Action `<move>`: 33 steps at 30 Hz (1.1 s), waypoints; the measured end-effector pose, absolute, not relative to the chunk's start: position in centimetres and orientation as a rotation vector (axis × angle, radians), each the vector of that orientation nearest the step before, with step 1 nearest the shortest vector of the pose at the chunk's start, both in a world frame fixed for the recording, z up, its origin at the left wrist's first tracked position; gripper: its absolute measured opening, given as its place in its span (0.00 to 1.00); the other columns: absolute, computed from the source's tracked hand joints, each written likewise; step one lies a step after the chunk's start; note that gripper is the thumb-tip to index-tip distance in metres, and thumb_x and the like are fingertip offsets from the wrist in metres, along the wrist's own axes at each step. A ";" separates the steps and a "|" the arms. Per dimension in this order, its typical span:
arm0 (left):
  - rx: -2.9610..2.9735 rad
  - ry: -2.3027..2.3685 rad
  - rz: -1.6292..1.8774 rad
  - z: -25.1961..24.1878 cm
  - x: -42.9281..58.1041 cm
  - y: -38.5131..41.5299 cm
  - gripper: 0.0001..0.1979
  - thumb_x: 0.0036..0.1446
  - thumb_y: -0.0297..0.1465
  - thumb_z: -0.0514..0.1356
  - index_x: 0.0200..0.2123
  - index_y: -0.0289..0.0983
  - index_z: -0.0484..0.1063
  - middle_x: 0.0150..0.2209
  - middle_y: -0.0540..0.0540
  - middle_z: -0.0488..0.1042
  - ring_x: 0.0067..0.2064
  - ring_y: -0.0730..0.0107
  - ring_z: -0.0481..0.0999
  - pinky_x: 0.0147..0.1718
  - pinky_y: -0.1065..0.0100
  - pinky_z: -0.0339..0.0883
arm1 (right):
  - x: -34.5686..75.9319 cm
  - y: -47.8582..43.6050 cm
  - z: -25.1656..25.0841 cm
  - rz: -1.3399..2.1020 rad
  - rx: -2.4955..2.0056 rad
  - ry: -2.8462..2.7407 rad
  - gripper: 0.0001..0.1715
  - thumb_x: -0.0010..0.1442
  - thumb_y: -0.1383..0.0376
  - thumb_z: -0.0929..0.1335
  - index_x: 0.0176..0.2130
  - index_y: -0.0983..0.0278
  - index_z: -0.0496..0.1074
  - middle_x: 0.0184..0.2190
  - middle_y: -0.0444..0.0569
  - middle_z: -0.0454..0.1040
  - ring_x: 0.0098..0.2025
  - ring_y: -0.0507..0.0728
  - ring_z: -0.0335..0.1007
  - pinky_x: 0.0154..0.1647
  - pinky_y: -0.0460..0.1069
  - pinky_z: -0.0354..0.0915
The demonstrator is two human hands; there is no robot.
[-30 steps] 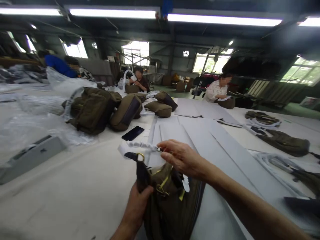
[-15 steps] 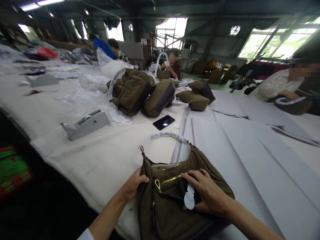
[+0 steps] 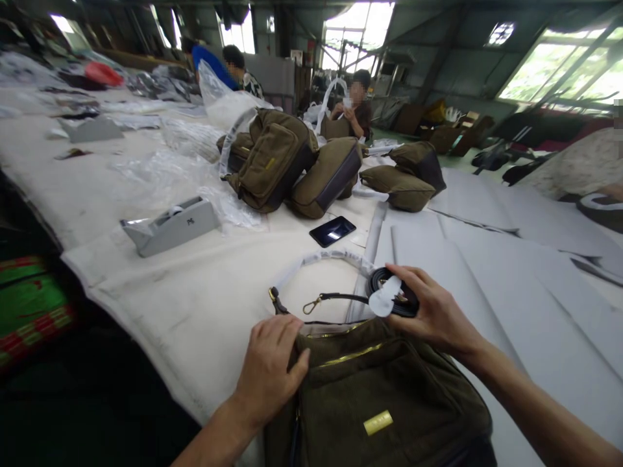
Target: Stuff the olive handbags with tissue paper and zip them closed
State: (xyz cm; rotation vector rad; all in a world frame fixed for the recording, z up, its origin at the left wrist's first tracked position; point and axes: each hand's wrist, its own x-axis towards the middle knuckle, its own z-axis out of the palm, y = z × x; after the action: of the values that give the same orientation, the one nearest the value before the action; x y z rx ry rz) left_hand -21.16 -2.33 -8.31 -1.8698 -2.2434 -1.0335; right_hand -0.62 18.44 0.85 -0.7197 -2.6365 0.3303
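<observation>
An olive-green bag [image 3: 389, 395] with gold zips and a small gold label lies on the white table in front of me. Its handle [image 3: 321, 259], wrapped in white foam, arches above it. My left hand [image 3: 270, 373] grips the bag's top left corner with the fingers curled. My right hand [image 3: 433, 311] is closed round a coiled black strap [image 3: 392, 298] with a white tag, lifted just above the bag's top edge. The strap's gold clasp [image 3: 311, 303] hangs out to the left.
A black phone [image 3: 332, 231] lies beyond the bag. A grey tape dispenser [image 3: 170, 226] sits to the left by clear plastic sheets. Several olive bags [image 3: 292, 168] are piled further back. Grey paper sheets [image 3: 487, 259] cover the right. Other people work at the far end.
My right hand has lifted the coiled black strap off the bag's front, up and away from me, its clasp now trailing free. The bag has slid closer to me.
</observation>
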 end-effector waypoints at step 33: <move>-2.433 -1.736 -0.458 -9.0 -29.2 2.6 0.15 0.64 0.31 0.49 0.24 0.35 0.65 0.26 0.47 0.65 0.32 0.66 0.62 0.36 0.63 0.55 | -11.4 9.9 -8.8 0.851 -0.663 -2.734 0.09 0.59 0.61 0.63 0.35 0.64 0.68 0.31 0.48 0.74 0.33 0.54 0.69 0.32 0.46 0.61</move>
State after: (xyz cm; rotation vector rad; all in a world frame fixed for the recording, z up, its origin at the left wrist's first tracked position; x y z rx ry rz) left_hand -29.23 2.64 -8.98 -2.4331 -1.7362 -0.4576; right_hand -11.42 9.86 -8.78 -0.6631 -2.7342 0.8509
